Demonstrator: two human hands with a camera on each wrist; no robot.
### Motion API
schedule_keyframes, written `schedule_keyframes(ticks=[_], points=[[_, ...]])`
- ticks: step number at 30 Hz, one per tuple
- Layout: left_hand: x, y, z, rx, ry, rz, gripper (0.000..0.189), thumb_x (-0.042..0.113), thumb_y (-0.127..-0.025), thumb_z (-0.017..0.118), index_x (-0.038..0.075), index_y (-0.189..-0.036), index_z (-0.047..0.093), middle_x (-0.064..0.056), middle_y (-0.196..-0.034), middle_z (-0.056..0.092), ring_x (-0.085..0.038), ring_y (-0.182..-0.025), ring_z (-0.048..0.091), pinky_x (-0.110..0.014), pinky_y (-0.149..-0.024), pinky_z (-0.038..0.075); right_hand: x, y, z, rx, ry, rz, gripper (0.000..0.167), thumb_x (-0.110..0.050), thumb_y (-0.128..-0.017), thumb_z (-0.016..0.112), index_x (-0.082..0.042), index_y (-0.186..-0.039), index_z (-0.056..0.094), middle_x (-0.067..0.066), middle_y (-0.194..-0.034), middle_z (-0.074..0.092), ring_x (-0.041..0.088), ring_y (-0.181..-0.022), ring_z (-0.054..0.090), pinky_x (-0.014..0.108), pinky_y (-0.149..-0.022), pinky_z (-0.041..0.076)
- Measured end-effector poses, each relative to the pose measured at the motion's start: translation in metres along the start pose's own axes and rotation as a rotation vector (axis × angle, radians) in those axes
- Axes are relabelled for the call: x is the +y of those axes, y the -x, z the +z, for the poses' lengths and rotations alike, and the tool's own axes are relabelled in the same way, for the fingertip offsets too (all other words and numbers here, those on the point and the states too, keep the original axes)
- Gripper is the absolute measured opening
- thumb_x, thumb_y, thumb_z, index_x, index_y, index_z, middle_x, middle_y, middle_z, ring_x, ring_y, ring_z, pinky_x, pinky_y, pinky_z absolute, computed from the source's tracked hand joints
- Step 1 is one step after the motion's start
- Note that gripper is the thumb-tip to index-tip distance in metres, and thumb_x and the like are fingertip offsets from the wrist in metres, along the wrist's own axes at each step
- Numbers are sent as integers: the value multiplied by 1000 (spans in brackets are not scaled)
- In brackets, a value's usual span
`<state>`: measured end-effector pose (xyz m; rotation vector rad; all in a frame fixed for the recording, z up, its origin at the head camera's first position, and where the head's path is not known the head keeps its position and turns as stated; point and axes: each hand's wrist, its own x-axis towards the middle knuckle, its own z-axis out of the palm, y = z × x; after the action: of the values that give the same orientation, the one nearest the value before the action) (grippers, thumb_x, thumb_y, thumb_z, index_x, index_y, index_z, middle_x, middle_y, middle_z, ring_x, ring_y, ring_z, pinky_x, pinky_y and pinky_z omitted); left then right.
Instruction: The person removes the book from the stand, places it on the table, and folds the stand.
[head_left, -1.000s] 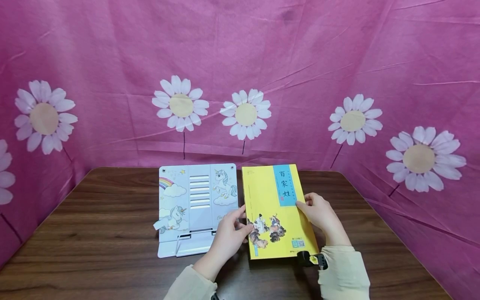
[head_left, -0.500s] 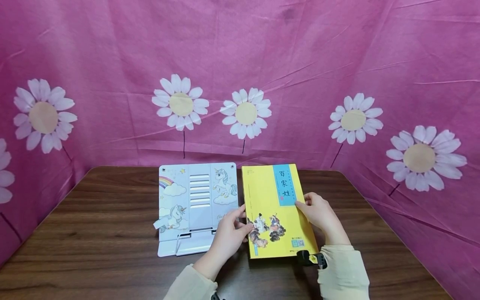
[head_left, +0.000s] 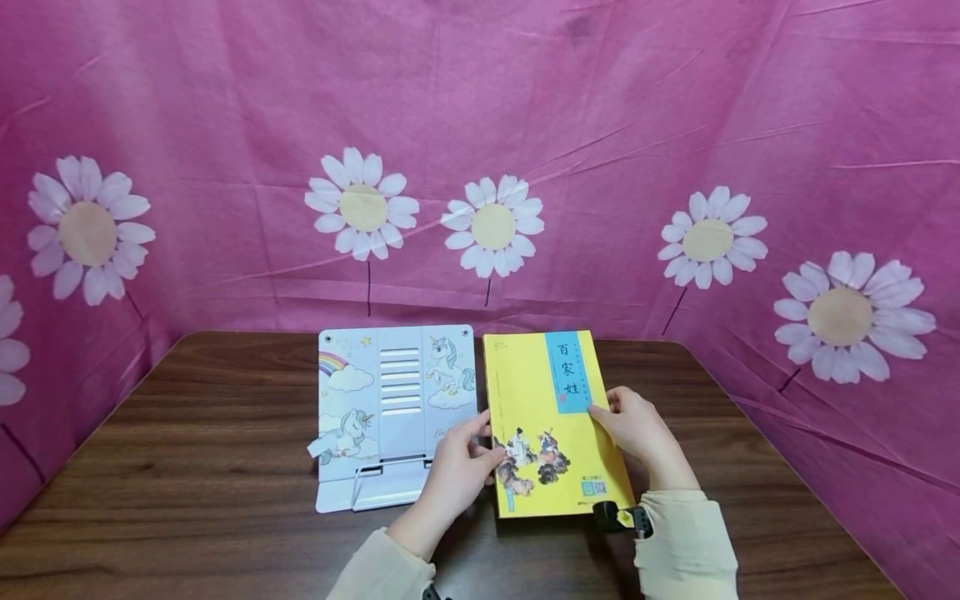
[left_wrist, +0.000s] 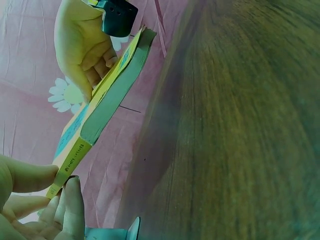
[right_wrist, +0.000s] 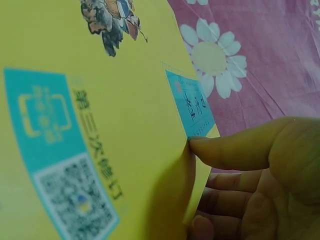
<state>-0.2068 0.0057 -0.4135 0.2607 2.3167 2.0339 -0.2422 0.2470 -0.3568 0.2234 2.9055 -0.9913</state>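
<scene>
A yellow paperback book (head_left: pixel 551 467) with a blue title panel is held closed, its cover facing up, raised off the table in the left wrist view. My left hand (head_left: pixel 459 467) pinches its spine edge, thumb on the cover and fingers underneath. On the opposite edge my right hand (head_left: pixel 639 429) grips it, with the thumb (right_wrist: pixel 235 150) over the cover beside the blue panel and the other fingers behind. Just left of the book stands a pale book stand (head_left: pixel 401 442) with unicorn pictures, slots and a wire holder at its foot. My left hand overlaps its lower right corner in the head view.
The dark wooden table (head_left: pixel 187 467) extends to both sides. A pink cloth (head_left: pixel 600 100) printed with white daisies hangs behind and around it. A small tab (head_left: pixel 324 446) sticks out from the stand's left side. A black device (head_left: pixel 617 517) is strapped at the right wrist.
Both hands keep their grip on the book, which has shifted only very slightly. The stand stays where it was.
</scene>
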Motion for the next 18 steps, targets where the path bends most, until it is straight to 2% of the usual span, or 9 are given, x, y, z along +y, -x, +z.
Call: schedule_keyframes(ticks=[18], points=[[-3,-2,1,-1,-1,4,57,-4,-88,67,-3,-142,49,-19,-112,56,-13,-72,59,-30,-55,57,0,-1,2,-13,22,-9,39,-21,-99,56,11,-120,49,23,-100,59,26,-82,56,29,-64,49]])
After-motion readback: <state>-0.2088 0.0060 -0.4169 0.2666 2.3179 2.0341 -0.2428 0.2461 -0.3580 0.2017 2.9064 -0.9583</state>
